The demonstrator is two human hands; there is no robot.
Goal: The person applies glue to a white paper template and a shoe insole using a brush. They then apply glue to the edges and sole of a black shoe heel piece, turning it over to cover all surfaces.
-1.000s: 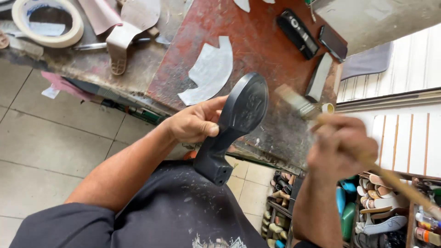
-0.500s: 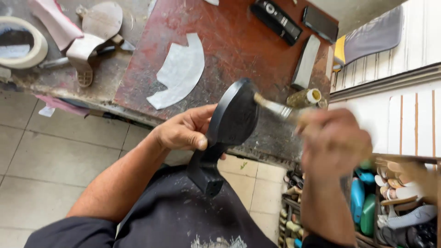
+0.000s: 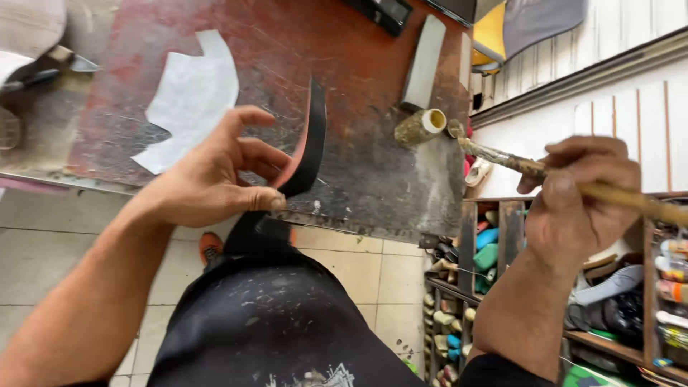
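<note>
Here, a black shoe sole (image 3: 307, 147) with a reddish inner face is seen edge-on as a thin curved strip, held above the near edge of the workbench (image 3: 373, 172), its blocky black heel pointing down toward the person's lap. The left hand (image 3: 208, 179) grips it, thumb pressed against the lower part and the fingers curled loosely around the reddish side. The right hand (image 3: 577, 201) is closed around the wooden handle of a brush (image 3: 516, 163), its shaft crusted with dried glue and its tip reaching the mouth of a small cylindrical glue pot (image 3: 421, 126) lying tilted on the bench, well apart from the sole. The bench top is worn and scratched, reddish at the back and dark grey toward the front. On it lie a flat white paper pattern piece (image 3: 190, 100) with a scalloped outline and a long grey rectangular block (image 3: 423, 61). Below to the right, wooden shelves (image 3: 502, 236) hold colourful shoes.
</note>
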